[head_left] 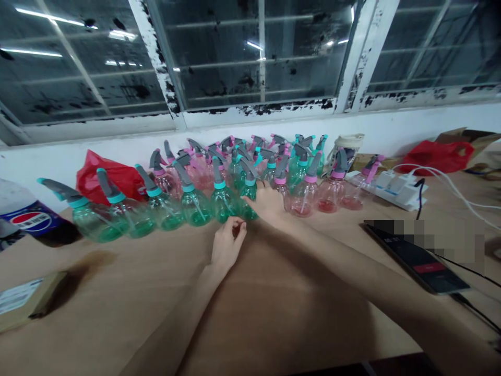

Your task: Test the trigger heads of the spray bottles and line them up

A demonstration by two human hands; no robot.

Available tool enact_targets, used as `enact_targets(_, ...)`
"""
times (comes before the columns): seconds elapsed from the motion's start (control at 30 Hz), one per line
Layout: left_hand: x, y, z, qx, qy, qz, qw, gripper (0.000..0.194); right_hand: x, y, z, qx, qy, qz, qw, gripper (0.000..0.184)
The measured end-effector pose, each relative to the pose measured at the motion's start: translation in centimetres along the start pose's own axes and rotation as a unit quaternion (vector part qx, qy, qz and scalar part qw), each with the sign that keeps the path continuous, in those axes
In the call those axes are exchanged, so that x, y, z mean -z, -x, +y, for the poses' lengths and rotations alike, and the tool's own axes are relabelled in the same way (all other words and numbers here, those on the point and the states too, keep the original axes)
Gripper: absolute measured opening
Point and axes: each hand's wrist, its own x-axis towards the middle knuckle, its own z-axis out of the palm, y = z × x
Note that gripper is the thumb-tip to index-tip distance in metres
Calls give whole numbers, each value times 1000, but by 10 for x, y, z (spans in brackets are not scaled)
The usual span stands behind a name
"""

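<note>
My right hand (269, 201) is wrapped round the body of a green spray bottle (250, 184) with a teal collar and grey trigger head. Its fingers partly cover that bottle, which stands in the front row. Just in front of the row, above the table, my left hand (228, 241) is closed with curled fingers; nothing shows in it. Closest to it is another green spray bottle (219, 201). More green bottles (168, 211) run off to the left. Pink spray bottles (303, 198) stand to the right of my right hand.
Behind the front row, several more pink and green spray bottles crowd toward the wall. A cola bottle (35, 219), a red bag (104, 175) and a parcel (31, 300) lie at left. At right are a power strip (399, 193), cables and a phone (418, 258).
</note>
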Motion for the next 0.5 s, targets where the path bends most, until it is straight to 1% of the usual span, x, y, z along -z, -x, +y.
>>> enact_targets(0.07,0,-1,0,-1,2,-2,1000,11,2,4,1,9,-7,10,1000,58)
enact_targets(0.17,1,-1,0,-2,5,-6,1000,12,15,16,9,27,-24,31,999,61)
enact_targets(0.2,0,-1,0,-1,6,-7,1000,12,21,21,14,32,-29,37,998,58)
enact_targets(0.27,0,-1,-1,1,8,-9,1000,13,33,32,28,31,-36,45,998,44)
enact_targets(0.3,0,-1,-1,4,10,-10,1000,13,38,36,37,28,-38,44,998,38)
enact_targets(0.37,-1,0,-1,8,16,-13,1000,14,46,41,54,5,-32,52,998,34)
enact_targets(0.43,-1,0,-1,11,21,-16,1000,14,49,40,69,-22,-21,57,998,36)
enact_targets(0.5,-1,0,-1,14,25,-17,999,14,46,33,77,-44,-12,57,997,44)
